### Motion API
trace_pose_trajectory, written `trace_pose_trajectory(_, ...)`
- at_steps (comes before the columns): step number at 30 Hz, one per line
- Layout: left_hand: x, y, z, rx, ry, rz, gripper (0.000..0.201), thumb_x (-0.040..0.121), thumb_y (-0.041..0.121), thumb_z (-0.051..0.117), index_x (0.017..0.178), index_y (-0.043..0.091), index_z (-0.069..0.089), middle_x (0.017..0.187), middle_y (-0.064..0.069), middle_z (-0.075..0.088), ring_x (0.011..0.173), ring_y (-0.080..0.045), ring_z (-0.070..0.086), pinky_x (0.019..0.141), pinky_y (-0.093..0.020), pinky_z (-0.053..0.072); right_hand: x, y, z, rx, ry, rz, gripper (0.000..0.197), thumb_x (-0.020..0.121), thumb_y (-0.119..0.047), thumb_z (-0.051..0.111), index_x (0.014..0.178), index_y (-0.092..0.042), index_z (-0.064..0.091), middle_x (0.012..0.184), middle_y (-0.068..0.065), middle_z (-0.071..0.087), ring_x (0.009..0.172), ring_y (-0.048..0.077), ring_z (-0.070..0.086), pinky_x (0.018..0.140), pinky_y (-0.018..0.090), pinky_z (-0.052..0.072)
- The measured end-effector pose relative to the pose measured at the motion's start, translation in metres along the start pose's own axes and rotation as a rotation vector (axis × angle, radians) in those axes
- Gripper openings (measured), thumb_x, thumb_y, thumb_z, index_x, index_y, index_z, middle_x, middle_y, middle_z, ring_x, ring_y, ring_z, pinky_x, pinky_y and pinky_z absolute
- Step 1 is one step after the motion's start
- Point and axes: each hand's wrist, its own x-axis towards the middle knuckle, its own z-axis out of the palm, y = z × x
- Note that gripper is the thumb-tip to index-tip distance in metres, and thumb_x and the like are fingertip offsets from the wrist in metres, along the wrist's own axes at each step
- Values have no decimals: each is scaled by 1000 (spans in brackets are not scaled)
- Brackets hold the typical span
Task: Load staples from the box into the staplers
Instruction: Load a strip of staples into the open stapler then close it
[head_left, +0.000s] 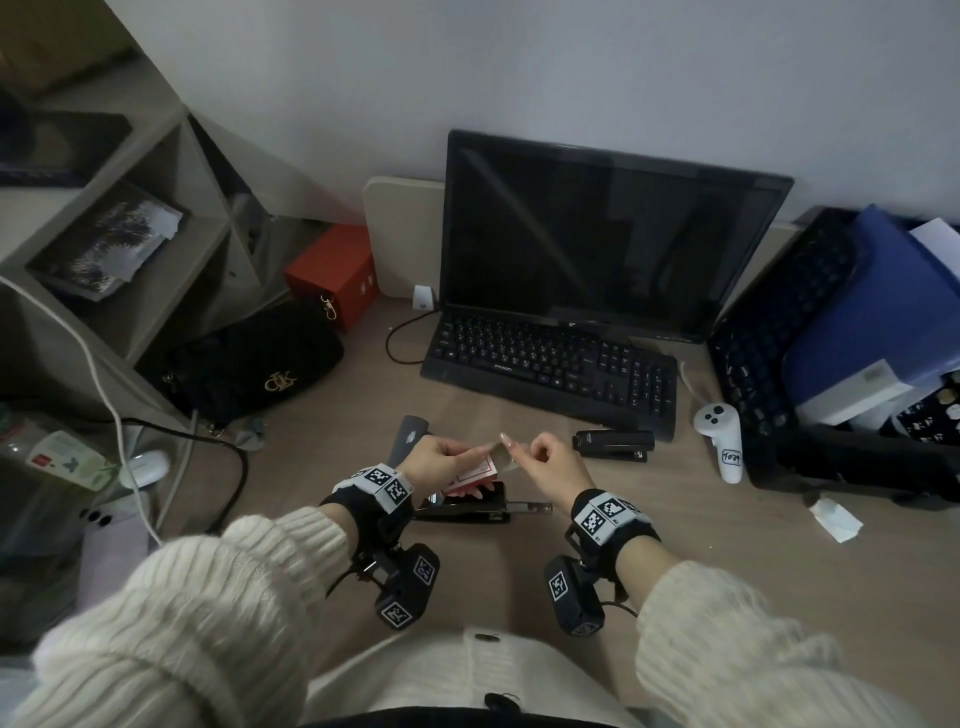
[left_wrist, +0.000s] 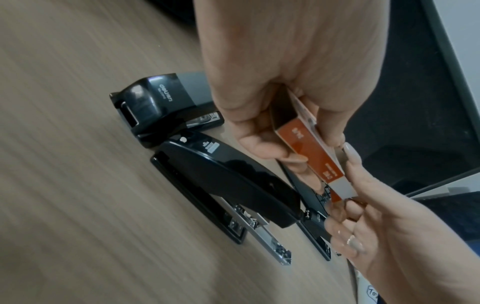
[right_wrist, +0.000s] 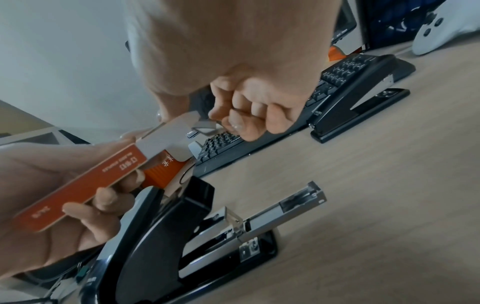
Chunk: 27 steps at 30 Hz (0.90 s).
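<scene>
My left hand (head_left: 470, 457) grips a red staple box (head_left: 475, 475) (left_wrist: 311, 152) above the desk, its grey end flap open. At that open end my right hand (head_left: 517, 449) pinches a silvery strip of staples (right_wrist: 205, 128), the other fingers curled. Directly below lies a black stapler (head_left: 467, 512) (left_wrist: 226, 179) with its metal magazine (right_wrist: 285, 211) slid out to the right. A second black stapler (head_left: 613, 444) (right_wrist: 363, 96) sits shut by the keyboard. A grey-topped stapler (head_left: 410, 436) (left_wrist: 155, 102) lies just beyond my left hand.
A black keyboard (head_left: 550, 364) and dark monitor (head_left: 597, 234) stand behind the hands. A white controller (head_left: 722, 441) and crumpled paper (head_left: 836, 519) lie at the right. A black handbag (head_left: 249, 364), a red box (head_left: 332, 275) and cables crowd the left.
</scene>
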Motion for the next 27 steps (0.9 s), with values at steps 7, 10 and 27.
trace_pose_trajectory(7, -2, 1, 2, 31, -4, -20, 36, 95, 30, 63, 103, -4, 73, 87, -18, 76, 54, -11, 67, 49, -17, 50, -2, 7, 0, 33, -17, 29, 63, 73, -70, 58, 84, -8, 58, 66, -2, 50, 61, 13, 47, 60, 30, 43)
trace_pose_trajectory(10, -3, 2, 3, 35, -7, -34, 38, 94, 32, 64, 103, -3, 74, 78, -11, 76, 53, -10, 67, 47, -16, 48, -3, 9, -1, 50, -57, 28, 61, 75, -68, 58, 77, -7, 61, 62, -1, 49, 59, 13, 46, 60, 30, 42)
trace_pose_trajectory(27, 7, -8, -6, 37, 32, -150, 31, 94, 32, 64, 106, 5, 72, 83, -12, 77, 58, -13, 69, 50, -19, 52, -8, 53, -22, 149, -29, 138, 20, 86, -32, 67, 75, -15, 70, 69, 1, 69, 58, 8, 56, 65, 19, 47)
